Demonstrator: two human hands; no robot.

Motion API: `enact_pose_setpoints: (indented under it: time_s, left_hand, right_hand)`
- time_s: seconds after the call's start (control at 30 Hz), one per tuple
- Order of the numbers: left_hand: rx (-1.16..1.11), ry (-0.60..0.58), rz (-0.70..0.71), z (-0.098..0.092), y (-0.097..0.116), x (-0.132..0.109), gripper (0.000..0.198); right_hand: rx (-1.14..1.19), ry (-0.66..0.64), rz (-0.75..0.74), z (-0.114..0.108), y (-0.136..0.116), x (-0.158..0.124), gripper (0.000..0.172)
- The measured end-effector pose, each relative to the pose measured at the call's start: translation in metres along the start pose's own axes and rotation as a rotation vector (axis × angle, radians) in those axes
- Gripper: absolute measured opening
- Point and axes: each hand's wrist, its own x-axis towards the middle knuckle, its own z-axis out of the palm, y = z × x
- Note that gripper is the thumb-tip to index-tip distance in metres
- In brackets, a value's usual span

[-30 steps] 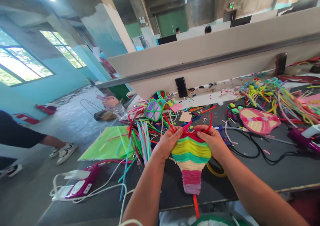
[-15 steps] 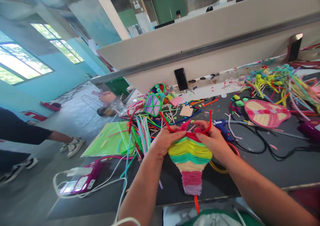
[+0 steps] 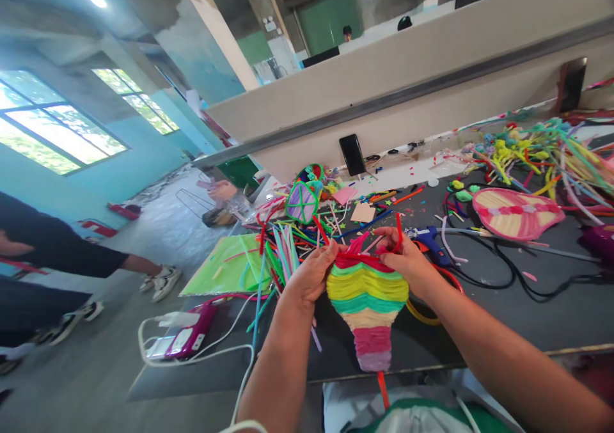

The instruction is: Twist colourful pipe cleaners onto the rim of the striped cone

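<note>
A balloon-shaped pipe-cleaner craft (image 3: pixel 369 286) hangs between my hands over the dark table, its bands red, green, yellow, teal, beige, pink and mauve. My left hand (image 3: pixel 311 272) grips the upper left corner, thumb on the edge. At the upper right corner, my right hand (image 3: pixel 407 259) has its fingers closed around the edge, the index finger curled behind. Red pipe-cleaner ends (image 3: pixel 399 228) stick up beside both hands, and pink ones show between them. A red-orange strip (image 3: pixel 383 389) trails from the bottom. The back of the craft is hidden.
Right of my hand lies a blue glue gun (image 3: pixel 435 246), with a pink-and-beige craft (image 3: pixel 518 212) beyond. Loose pipe cleaners (image 3: pixel 285 251) and a green packet (image 3: pixel 223 263) lie left, near a purple device (image 3: pixel 192 334) with white cables. A phone (image 3: pixel 352 155) leans against the partition. A person walks at left.
My left thumb has slid from the top middle out to the left corner, uncovering more of the red band. The right hand stays on its corner. The person at left has shifted right in view.
</note>
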Motion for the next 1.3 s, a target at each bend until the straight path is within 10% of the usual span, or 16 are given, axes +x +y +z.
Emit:
enact_pose_setpoints:
  time_s: [0.47,0.93,1.3]
  left_hand:
    - [0.110,-0.023,-0.070,0.006,-0.013,-0.009,0.033]
    - [0.169,0.038,-0.038,-0.002,-0.001,-0.015,0.029]
    - [0.373,0.055,0.096,-0.003,-0.009,-0.010,0.047]
  right_hand:
    - [-0.017,-0.101,0.026,0.003,0.003,-0.004,0.055]
    - [0.275,-0.028,0.281,0.007,0.002,-0.009,0.025]
    - [0.194,0.028,0.113,0.006,0.017,-0.006,0.032]
